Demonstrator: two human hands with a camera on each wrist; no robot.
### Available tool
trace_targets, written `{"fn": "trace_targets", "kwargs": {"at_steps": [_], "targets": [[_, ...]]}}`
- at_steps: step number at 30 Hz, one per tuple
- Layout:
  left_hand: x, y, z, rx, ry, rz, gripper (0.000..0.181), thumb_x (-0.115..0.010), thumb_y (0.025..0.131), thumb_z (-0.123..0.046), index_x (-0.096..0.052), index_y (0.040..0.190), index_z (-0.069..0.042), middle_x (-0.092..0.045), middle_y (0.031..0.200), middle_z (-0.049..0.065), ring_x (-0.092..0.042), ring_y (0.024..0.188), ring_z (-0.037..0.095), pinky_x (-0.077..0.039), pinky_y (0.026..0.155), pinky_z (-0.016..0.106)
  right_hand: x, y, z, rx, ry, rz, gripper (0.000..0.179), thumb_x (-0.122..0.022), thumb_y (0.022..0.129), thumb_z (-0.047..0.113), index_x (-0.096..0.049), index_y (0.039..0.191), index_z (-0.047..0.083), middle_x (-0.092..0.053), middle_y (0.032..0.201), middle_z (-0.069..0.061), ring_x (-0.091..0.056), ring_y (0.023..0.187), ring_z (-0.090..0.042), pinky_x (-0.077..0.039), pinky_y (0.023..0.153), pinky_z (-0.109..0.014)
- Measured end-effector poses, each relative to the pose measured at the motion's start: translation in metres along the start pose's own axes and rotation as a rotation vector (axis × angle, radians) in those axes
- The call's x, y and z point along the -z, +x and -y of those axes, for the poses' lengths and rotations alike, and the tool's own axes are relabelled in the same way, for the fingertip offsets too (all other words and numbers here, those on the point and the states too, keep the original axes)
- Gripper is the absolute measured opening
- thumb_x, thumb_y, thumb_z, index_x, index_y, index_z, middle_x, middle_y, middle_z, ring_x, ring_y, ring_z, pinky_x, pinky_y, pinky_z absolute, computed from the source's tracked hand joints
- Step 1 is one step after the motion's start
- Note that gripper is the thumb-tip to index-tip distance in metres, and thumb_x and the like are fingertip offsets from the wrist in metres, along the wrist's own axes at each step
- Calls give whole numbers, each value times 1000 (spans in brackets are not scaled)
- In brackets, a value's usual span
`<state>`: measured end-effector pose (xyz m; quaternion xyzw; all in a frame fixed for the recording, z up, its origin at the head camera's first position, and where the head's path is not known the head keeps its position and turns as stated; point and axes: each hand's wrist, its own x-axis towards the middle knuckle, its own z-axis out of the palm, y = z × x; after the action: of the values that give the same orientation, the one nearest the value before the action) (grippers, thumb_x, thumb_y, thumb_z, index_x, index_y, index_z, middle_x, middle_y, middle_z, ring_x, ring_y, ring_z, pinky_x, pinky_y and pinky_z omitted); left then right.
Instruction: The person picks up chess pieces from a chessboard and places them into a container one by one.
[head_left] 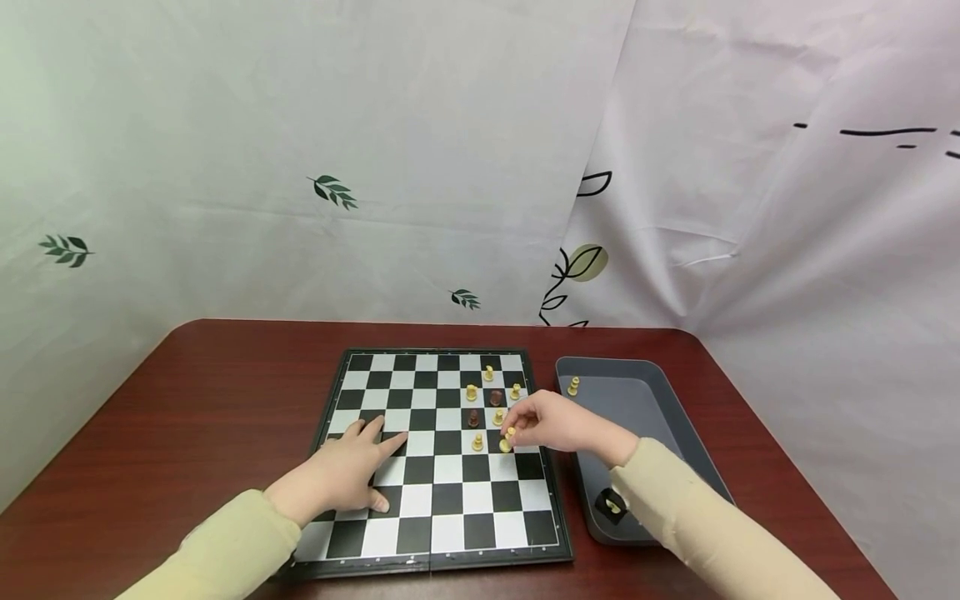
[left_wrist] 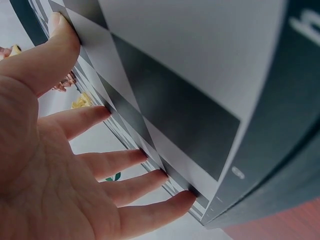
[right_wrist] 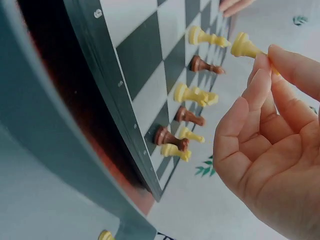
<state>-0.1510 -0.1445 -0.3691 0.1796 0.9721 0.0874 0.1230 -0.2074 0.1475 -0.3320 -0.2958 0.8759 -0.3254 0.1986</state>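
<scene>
My right hand (head_left: 551, 421) pinches a yellow chess piece (right_wrist: 244, 46) by its upper part between thumb and fingertips, its round base pointing down. This piece hangs over the right half of the chessboard (head_left: 416, 500). Around it on the squares stand several other yellow pieces, such as a small one (head_left: 477, 442) just to its left, and brown pieces, one of them (head_left: 473, 418) a little farther away. Spread wide, my left hand (head_left: 345, 471) rests its fingertips and thumb on the left part of the board. Nothing is between those fingers.
Right of the board lies a grey tray (head_left: 637, 400) with a raised rim. Inside it are a yellow piece (head_left: 573, 386) near the far left corner and a small black item (head_left: 611, 505) with something yellow on it. A patterned cloth (head_left: 420, 167) hangs behind the reddish-brown table (head_left: 225, 383).
</scene>
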Motion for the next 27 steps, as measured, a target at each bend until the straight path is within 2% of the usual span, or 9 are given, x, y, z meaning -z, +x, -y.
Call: {"fn": "trace_targets", "kwargs": {"at_steps": [11,18,27], "targets": [[0,0,-1,4,5,1,89,-84,62,-39,-49,139,-10,-36,143,30,-36,127,54,-38,87,71,18,-15,-14,-17,31,-84,8,-66,86,6,-71,92,5,-66,80,0,-52,68,-11,-45,60,-24],[0,0,-1,0,3,-1,88,-84,62,-39,-49,138,-10,-36,143,30,-36,126,55,-38,87,70,30,-26,-25,-41,19,-171,10,-64,86,5,-70,94,3,-65,80,-2,-51,68,-11,-44,59,-23],[1,0,-1,2,5,2,88,-84,63,-39,-49,139,-10,-35,143,30,-36,127,55,-38,87,70,42,-36,-39,-87,50,-279,13,-61,85,5,-70,95,2,-66,82,-11,-49,65,-12,-42,58,-25]]}}
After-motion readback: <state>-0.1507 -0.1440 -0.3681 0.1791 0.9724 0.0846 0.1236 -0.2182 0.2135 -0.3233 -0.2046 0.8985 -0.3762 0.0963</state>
